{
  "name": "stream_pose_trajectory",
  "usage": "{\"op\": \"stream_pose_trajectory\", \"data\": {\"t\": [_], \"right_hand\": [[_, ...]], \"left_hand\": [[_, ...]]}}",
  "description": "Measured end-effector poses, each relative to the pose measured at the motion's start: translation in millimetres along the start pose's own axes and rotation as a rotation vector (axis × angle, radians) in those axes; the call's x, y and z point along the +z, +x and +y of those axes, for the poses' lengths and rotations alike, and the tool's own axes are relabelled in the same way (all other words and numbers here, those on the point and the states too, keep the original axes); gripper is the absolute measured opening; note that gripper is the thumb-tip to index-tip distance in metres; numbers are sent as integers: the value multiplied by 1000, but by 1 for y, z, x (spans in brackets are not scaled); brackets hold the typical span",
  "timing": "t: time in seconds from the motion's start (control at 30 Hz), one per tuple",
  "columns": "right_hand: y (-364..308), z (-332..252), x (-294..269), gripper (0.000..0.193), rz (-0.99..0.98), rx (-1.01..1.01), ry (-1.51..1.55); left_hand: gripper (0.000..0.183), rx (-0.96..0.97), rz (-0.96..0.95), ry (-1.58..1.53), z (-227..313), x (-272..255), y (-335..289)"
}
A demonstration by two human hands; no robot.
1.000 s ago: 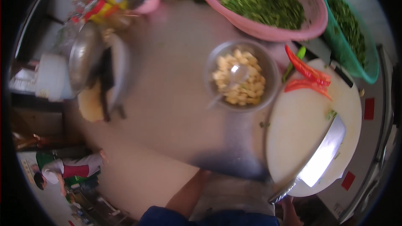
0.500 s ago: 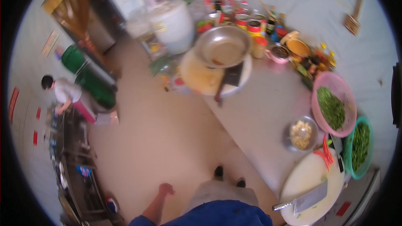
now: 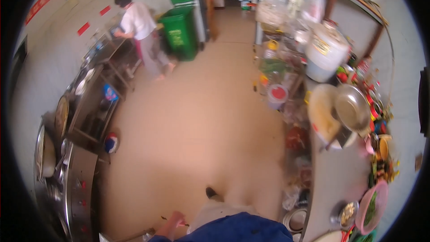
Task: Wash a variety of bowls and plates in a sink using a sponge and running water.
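Note:
My left hand [image 3: 176,219] hangs low beside my body, over the floor and away from any surface. Motion smears its fingers; small dark and reddish specks show by them, too blurred to name. My right hand is out of view. To my right runs a counter [image 3: 333,183] with a steel bowl of pale pieces [image 3: 347,213], a pink basket [image 3: 380,201] holding cut greens, and part of a white chopping board [image 3: 329,236] at the lower edge. Farther along it, a wide steel basin [image 3: 352,107] and a dark-bladed cleaver [image 3: 341,137] rest on a round board [image 3: 319,107].
Ahead lies a tan floor [image 3: 192,121]. A person [image 3: 139,27] stands at the left-hand work table [image 3: 92,103], near a green wheeled bin [image 3: 180,33]. A steel stove [image 3: 79,188] is at the near left. A white bucket [image 3: 327,51] and several jars line the right side.
My view has swung left and up, so the person, bin and stove show more fully. The counter has shifted right, and the near cleaver has left the picture. My left hand still hangs low.

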State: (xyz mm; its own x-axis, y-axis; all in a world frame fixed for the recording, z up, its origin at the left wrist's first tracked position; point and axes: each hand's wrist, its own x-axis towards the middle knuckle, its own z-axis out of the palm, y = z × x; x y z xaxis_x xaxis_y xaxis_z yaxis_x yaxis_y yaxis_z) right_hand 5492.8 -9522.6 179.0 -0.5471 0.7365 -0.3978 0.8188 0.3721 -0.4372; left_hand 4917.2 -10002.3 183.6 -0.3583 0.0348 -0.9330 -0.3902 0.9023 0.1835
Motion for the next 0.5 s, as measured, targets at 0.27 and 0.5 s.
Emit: {"op": "stream_pose_trajectory", "data": {"t": [0.27,0.5], "right_hand": [[204,-292,25,29,-171,-273,-336],[420,-462,29,29,-302,-473,-599]], "left_hand": [[19,477,203,50,101,-281,121],[28,506,358,-283,240,-456,168]]}}
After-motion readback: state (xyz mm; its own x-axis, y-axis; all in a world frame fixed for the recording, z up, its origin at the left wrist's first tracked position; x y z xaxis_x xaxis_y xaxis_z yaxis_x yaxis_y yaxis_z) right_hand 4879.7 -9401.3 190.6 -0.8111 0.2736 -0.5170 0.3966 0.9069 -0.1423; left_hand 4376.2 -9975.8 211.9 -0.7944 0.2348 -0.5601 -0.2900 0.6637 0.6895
